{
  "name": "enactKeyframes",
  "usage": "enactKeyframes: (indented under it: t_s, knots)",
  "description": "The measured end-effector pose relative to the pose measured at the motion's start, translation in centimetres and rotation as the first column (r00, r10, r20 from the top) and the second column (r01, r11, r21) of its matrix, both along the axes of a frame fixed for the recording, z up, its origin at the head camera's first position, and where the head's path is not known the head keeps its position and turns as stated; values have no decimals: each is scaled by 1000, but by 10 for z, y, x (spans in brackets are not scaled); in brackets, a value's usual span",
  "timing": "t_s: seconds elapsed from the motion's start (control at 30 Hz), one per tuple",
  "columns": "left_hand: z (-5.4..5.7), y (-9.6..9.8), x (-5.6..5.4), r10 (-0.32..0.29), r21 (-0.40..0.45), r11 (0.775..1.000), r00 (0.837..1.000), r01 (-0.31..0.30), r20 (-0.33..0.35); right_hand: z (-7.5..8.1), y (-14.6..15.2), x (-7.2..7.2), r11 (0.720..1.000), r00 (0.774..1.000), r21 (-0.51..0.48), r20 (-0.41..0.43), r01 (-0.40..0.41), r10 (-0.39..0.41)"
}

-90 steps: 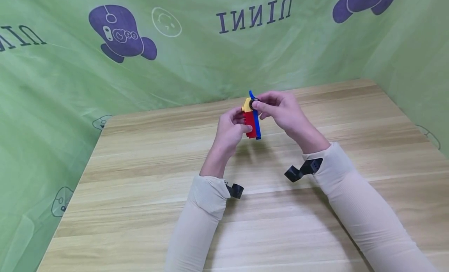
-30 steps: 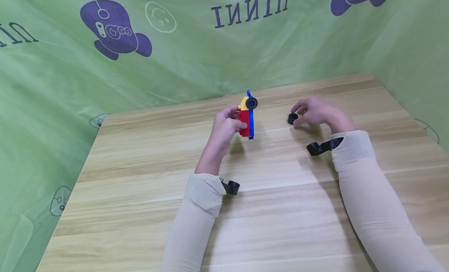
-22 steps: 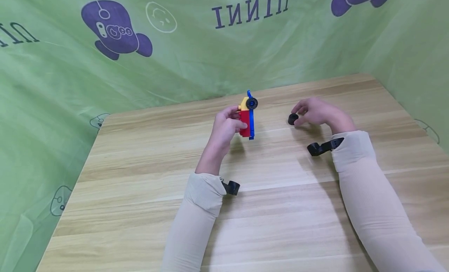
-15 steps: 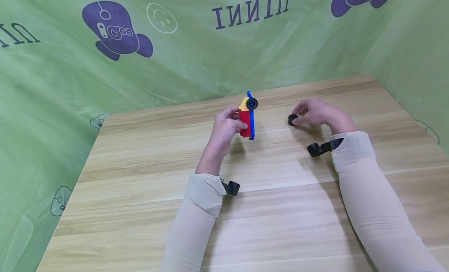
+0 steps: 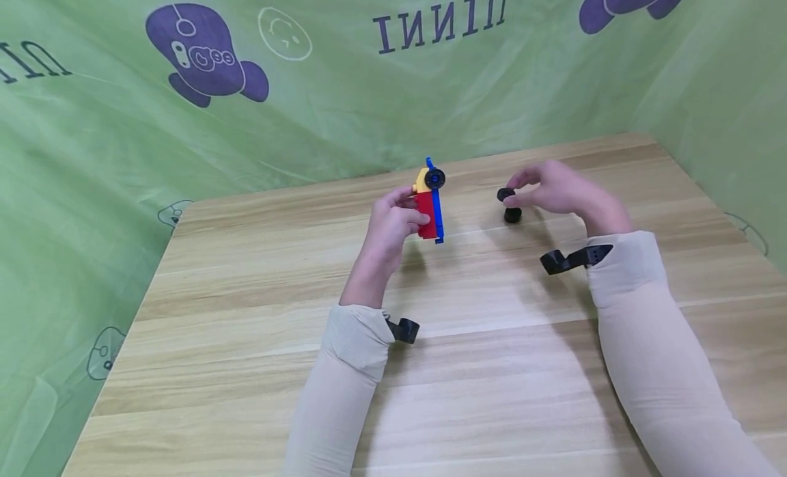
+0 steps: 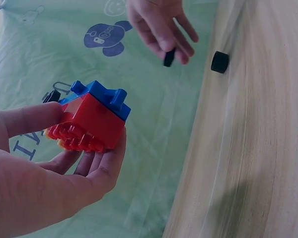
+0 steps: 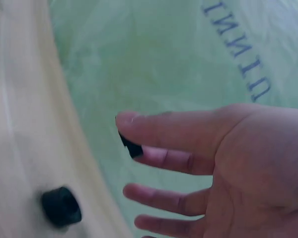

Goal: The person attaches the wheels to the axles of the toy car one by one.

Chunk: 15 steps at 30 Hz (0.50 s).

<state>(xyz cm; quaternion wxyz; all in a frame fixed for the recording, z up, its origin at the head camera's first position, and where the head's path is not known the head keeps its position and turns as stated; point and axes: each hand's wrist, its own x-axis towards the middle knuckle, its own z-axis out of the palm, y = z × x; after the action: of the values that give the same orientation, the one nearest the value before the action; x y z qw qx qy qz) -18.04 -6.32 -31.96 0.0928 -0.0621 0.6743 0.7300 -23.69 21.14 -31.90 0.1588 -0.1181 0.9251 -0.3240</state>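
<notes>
My left hand point(image 5: 393, 221) holds a toy block car point(image 5: 427, 214) of red, yellow and blue pieces on end above the table, thumb on the red part. A black wheel point(image 5: 435, 178) sits on the car's upper, yellow end. In the left wrist view, the car point(image 6: 97, 121) turns its end with two blue pegs toward the camera. Right of it, my right hand point(image 5: 562, 193) pinches a small black wheel point(image 7: 133, 148) between thumb and index finger, off the table. Another black wheel point(image 5: 513, 216) stands on the tabletop just below that hand.
The wooden table point(image 5: 246, 326) runs back to a green printed curtain point(image 5: 344, 108), which also hangs along both sides. Black camera mounts stick out from the left cuff point(image 5: 406, 331) and the right cuff point(image 5: 556, 262).
My right hand left the car for the wheels on the right; it has now lifted one wheel, uncovering another below. The left hand keeps holding the car, shifted slightly left.
</notes>
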Motion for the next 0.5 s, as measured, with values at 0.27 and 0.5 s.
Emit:
enactKeyframes:
  t_s: [0.27, 0.5]
  knots:
    - [3, -3, 1, 26, 47, 999, 1000, -26, 9, 27, -16, 17, 999, 995, -44, -101, -28, 23]
    - [6, -5, 2, 36, 113, 993, 999, -35, -7, 41, -30, 34, 992, 970, -89, -235, -87, 63]
